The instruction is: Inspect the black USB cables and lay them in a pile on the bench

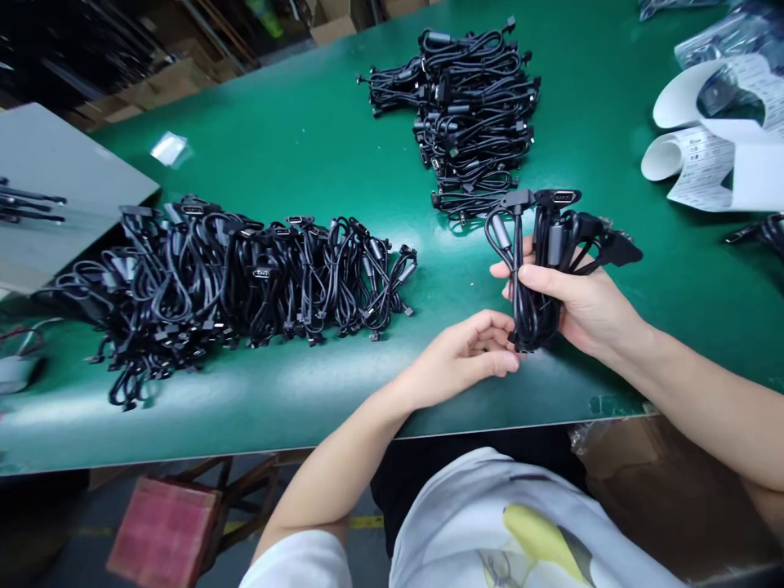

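Observation:
My right hand [581, 306] is wrapped round a bunch of black coiled cables [536, 314], its thumb across the front. Flat connectors stick up at the top of the bunch. My left hand [474, 351] is beside the lower end of the bunch, fingers curled and apart from the thumb, fingertips at the cables; nothing shows in its palm. A long row of similar black cables [220, 278] lies on the green table [263, 155] at the left. Another stack of cables [478, 114] lies beyond my right hand.
White printed label paper [704, 155] and clear plastic bags [728, 41] lie at the right. A grey box [67, 171] stands at the left, near a small plastic piece [169, 149]. A red stool [162, 531] is below the table's front edge.

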The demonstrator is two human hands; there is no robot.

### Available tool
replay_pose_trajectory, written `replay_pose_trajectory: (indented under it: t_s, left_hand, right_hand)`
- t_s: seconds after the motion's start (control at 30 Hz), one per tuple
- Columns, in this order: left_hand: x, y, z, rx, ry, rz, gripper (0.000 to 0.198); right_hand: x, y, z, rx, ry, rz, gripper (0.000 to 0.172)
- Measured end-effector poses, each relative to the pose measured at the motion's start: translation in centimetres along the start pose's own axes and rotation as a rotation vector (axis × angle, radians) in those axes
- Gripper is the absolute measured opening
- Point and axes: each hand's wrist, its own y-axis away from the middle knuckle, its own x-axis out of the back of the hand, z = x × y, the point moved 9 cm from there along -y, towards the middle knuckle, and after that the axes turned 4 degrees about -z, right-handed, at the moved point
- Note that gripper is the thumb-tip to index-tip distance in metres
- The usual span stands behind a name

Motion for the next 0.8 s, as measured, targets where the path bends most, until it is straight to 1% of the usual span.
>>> replay_pose_trajectory:
  t_s: [0.1, 0.27, 0.47, 0.6, 0.7, 0.8]
  left_hand:
    - [0.0, -0.1, -0.2, -0.008, 0.001, 0.049, 0.037]
    - [-0.2, -0.5, -0.2, -0.021, 0.05, 0.042, 0.032]
    - [0.2, -0.5, -0.1, -0.058, 0.019, 0.053, 0.027]
    - [0.4, -0.5, -0.2, -0.052, -0.021, 0.08, 0.028]
    - [0.4, -0.5, -0.3, -0.053, -0.017, 0.083, 0.029]
    - [0.5, -0.6, -0.2, -0.081, -0.025, 0.083, 0.026]
  right_hand:
    - [-0.3, 0.3, -0.8, 0.065, 0.043, -0.006, 0.029]
    - [-0.8, 0.9, -1.2, 0.129, 0.075, -0.04, 0.025]
    - [-0.8, 1.1, -1.3, 0.153, 0.087, -0.062, 0.022]
    - [-0.8, 1.2, -1.2, 0.156, 0.094, -0.087, 0.023]
    - [-0.7, 1.3, -1.2, 0.17, 0.093, -0.075, 0.024]
    - [-0.2, 1.1, -1.1, 0.18, 0.056, -0.001, 0.024]
